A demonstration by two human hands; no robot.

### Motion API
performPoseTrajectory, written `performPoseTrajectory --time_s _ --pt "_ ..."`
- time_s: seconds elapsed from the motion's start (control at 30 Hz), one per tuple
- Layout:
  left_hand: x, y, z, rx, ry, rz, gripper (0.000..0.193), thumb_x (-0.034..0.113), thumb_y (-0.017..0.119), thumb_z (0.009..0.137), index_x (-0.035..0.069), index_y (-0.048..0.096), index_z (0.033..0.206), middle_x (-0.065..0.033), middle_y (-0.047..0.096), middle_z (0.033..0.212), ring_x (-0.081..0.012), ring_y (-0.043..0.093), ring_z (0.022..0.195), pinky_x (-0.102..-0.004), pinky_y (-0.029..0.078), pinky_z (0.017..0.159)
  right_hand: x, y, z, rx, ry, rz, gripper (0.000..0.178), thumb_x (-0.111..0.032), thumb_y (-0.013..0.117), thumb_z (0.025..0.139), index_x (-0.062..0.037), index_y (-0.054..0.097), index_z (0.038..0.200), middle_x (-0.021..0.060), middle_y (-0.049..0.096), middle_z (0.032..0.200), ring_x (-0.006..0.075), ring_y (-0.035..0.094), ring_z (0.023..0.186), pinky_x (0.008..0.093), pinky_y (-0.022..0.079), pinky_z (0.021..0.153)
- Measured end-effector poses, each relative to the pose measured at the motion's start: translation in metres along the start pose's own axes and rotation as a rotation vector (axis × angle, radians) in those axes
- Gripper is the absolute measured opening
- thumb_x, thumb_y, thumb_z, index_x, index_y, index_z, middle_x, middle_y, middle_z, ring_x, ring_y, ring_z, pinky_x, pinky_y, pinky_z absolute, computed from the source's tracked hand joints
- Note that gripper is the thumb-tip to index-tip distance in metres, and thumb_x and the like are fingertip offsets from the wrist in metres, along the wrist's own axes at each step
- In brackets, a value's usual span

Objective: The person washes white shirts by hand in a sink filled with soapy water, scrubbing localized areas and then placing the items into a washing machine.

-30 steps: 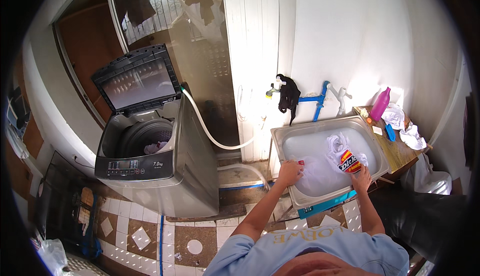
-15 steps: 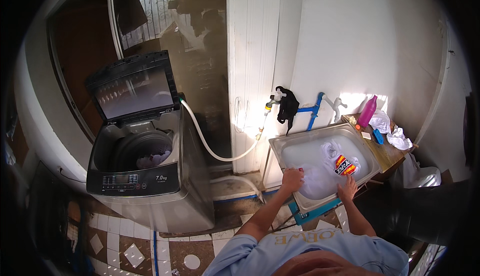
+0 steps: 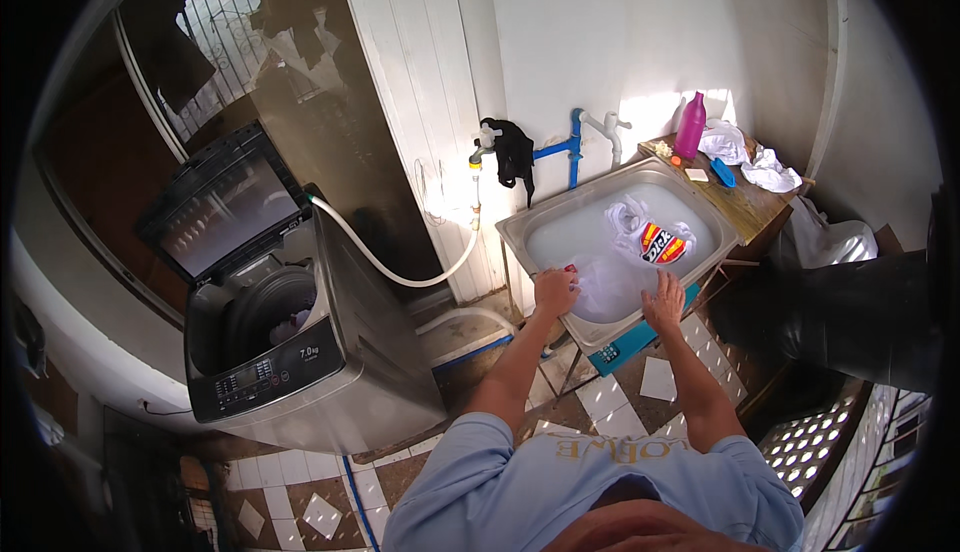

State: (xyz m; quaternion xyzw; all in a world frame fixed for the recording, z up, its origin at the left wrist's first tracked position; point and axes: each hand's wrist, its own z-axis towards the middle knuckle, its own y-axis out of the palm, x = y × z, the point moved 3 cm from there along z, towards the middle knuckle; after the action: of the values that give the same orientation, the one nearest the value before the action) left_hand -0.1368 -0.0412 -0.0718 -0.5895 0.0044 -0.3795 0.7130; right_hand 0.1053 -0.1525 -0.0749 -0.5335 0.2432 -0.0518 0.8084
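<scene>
Laundry soaking in the steel sink (image 3: 520, 237): we judge this the hand-wash stage. White garment (image 3: 640, 242) with a red-and-yellow print floats mid-basin in cloudy water. Left hand (image 3: 556, 290) sits at the near rim, fingers curled, possibly on a cloth edge; we cannot tell. Right hand (image 3: 664, 300) lies spread flat on submerged fabric, gripping nothing. Next calls for gathering the cloth, just beyond both hands.

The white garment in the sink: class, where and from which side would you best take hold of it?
Grip the white garment at its bunched fold that rises above the milky water, coming from above on the near rim of the sink, probably. Both hands, left hand and right hand, are already there.
</scene>
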Motion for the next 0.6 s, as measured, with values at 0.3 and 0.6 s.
performPoseTrajectory --time_s 0.3,0.6 --pt "-0.005 -0.002 0.000 -0.064 -0.045 0.047 0.017 0.031 0.065 0.074 0.019 0.072 0.084 -0.0053 0.068 0.090 -0.0256 0.059 0.095 -0.0427 0.042 0.087 -0.022 0.003 -0.053 -0.094 -0.152 -0.025 0.055 -0.038 0.047 0.091 -0.0093 0.040 0.137 0.0199 0.032 0.144 0.0390 0.024 0.136 0.0516 0.023 0.109" --pt "0.001 -0.004 0.004 -0.024 -0.016 -0.030 0.016 0.029 0.068 0.075 0.017 0.071 0.085 -0.0043 0.068 0.094 -0.0238 0.059 0.098 -0.0418 0.038 0.093 -0.029 -0.038 -0.042 -0.061 -0.294 -0.139 0.045 -0.041 0.059 0.083 -0.0110 0.062 0.115 0.0154 0.052 0.125 0.0331 0.041 0.124 0.0474 0.028 0.105"
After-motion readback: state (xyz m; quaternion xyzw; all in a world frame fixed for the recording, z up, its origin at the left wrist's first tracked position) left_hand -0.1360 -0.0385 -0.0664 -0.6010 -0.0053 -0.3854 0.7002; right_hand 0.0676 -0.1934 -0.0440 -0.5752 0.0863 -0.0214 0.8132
